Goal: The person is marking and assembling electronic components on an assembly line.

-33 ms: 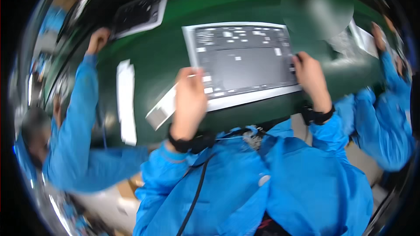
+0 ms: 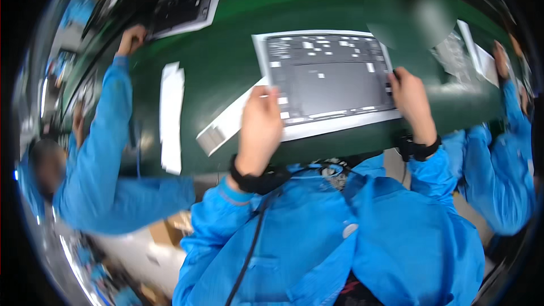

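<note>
A flat, dark grey rectangular panel (image 2: 334, 88) with many small white patches lies on a slightly larger white sheet (image 2: 340, 127) on the green table. My left hand (image 2: 262, 127) is closed at the panel's left edge, thumb and fingers pinched together. At the right edge, my right hand (image 2: 412, 99) grips with bent fingers. Beside my left hand a narrow white strip with a greyish end (image 2: 214, 137) lies aslant; its upper end reaches toward the panel's left side. Black bands circle both my wrists.
Left of me lies a long stack of white paper strips (image 2: 171, 119). A similar dark panel on a white sheet (image 2: 184, 10) is at the far left, by a co-worker's hand (image 2: 131, 39). Crumpled clear plastic (image 2: 453, 59) lies at right, near another person's hand (image 2: 501, 59).
The whole view has shifted a little, with the panel and both hands appearing further right. Both hands keep their hold, and more of the slanted strip shows beside my left hand.
</note>
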`<state>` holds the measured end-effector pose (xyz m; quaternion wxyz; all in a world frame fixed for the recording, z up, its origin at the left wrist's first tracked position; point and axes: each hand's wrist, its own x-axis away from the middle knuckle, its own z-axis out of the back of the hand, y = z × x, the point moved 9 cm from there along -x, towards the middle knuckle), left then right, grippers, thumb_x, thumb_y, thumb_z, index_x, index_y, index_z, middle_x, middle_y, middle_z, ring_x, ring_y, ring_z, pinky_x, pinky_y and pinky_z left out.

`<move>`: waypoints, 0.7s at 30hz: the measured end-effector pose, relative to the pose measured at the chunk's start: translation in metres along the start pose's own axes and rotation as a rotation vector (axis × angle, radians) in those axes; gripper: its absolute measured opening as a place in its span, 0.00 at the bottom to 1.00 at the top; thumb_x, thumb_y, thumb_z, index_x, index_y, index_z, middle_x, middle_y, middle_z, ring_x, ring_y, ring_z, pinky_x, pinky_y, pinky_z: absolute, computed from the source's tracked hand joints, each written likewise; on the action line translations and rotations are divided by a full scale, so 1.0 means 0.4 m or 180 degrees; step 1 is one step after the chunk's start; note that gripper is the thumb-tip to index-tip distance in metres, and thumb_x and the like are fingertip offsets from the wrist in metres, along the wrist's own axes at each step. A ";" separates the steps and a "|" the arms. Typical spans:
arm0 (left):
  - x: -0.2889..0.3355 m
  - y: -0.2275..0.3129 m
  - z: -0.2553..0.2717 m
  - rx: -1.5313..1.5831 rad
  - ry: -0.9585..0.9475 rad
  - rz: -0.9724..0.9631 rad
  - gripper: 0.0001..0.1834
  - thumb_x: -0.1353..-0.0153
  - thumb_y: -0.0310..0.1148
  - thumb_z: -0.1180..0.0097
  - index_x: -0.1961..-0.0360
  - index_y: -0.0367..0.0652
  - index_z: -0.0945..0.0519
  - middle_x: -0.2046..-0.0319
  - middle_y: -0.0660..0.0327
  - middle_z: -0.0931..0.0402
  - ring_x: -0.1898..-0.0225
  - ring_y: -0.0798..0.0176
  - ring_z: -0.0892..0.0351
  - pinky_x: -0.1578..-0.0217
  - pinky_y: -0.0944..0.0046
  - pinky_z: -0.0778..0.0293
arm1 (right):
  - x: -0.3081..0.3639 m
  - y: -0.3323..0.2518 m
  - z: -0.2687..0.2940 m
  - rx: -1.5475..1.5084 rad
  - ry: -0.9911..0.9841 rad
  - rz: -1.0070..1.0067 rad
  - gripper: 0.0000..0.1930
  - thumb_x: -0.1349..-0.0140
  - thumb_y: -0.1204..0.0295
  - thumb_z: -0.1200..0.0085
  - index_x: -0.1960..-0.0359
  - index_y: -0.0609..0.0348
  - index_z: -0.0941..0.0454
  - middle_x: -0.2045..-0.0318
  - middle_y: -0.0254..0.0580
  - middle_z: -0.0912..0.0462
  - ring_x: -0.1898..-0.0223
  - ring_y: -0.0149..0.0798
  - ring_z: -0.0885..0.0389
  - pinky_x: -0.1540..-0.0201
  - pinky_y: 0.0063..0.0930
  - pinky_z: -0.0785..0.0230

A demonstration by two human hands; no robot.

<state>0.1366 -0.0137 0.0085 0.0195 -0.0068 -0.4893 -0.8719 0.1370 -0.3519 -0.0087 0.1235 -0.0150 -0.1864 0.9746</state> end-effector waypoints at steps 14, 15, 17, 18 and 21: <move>0.142 -0.167 0.131 -0.2145 0.0673 -0.0999 0.29 0.38 0.38 0.45 0.39 0.34 0.33 0.40 0.42 0.33 0.39 0.36 0.35 0.43 0.46 0.35 | -0.049 -0.127 -0.079 -0.0137 0.0053 0.0889 0.14 0.33 0.63 0.51 0.67 0.64 0.28 0.76 0.58 0.22 0.70 0.63 0.24 0.67 0.50 0.33; 0.140 -0.169 0.127 -0.2070 0.0540 -0.1073 0.30 0.38 0.39 0.45 0.38 0.34 0.34 0.39 0.42 0.34 0.38 0.36 0.35 0.41 0.45 0.37 | -0.055 -0.124 -0.086 -0.0022 0.0103 0.0941 0.14 0.33 0.64 0.52 0.67 0.65 0.28 0.76 0.57 0.22 0.71 0.62 0.23 0.68 0.49 0.33; 0.127 -0.164 0.119 -0.1897 0.0467 -0.1191 0.30 0.39 0.39 0.44 0.38 0.36 0.33 0.39 0.44 0.34 0.38 0.38 0.35 0.41 0.44 0.37 | -0.057 -0.113 -0.076 -0.0036 0.0062 0.0942 0.12 0.33 0.66 0.51 0.66 0.65 0.26 0.75 0.58 0.21 0.71 0.61 0.23 0.69 0.48 0.32; 0.120 -0.163 0.121 -0.1888 0.0470 -0.1278 0.30 0.39 0.39 0.44 0.39 0.37 0.32 0.39 0.45 0.34 0.38 0.40 0.35 0.40 0.45 0.37 | -0.055 -0.127 -0.070 -0.0051 0.0275 0.1064 0.12 0.33 0.67 0.50 0.63 0.66 0.25 0.74 0.59 0.21 0.71 0.62 0.23 0.69 0.47 0.32; 0.103 -0.170 0.168 -0.2040 0.0494 -0.1215 0.30 0.40 0.42 0.43 0.39 0.39 0.31 0.38 0.47 0.34 0.36 0.42 0.37 0.39 0.46 0.39 | -0.112 -0.113 -0.135 -0.0472 -0.0041 0.0672 0.12 0.34 0.66 0.48 0.62 0.66 0.23 0.71 0.58 0.18 0.69 0.50 0.16 0.66 0.46 0.29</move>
